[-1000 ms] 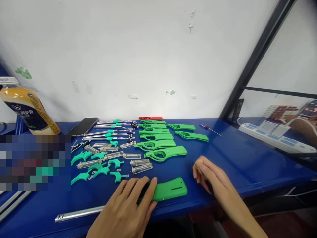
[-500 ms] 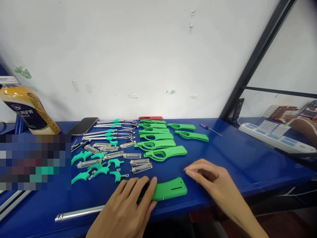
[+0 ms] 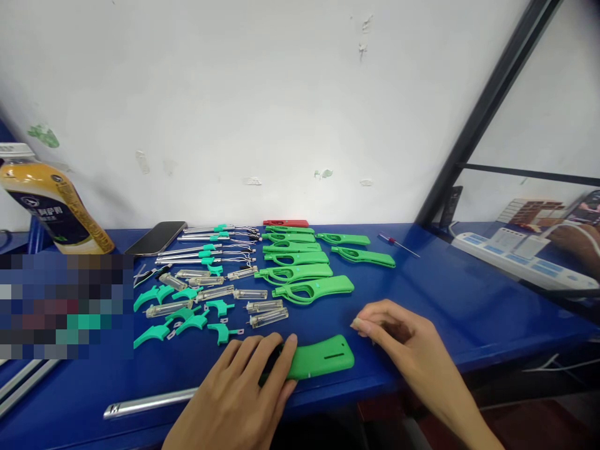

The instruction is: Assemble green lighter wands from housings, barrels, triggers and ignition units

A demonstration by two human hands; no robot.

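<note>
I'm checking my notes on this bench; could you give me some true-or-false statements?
1. The left hand touches the curved green plastic casing nearest the table's front edge. True.
2. The slim red plastic casing lies in front of all the green ones. False: it lies behind them, by the white wall.
3. A flat black phone lies right of the yellow-and-navy bottle. True.
4. The right hand grips the thin metal-shafted screwdriver. False: the screwdriver lies untouched.
</note>
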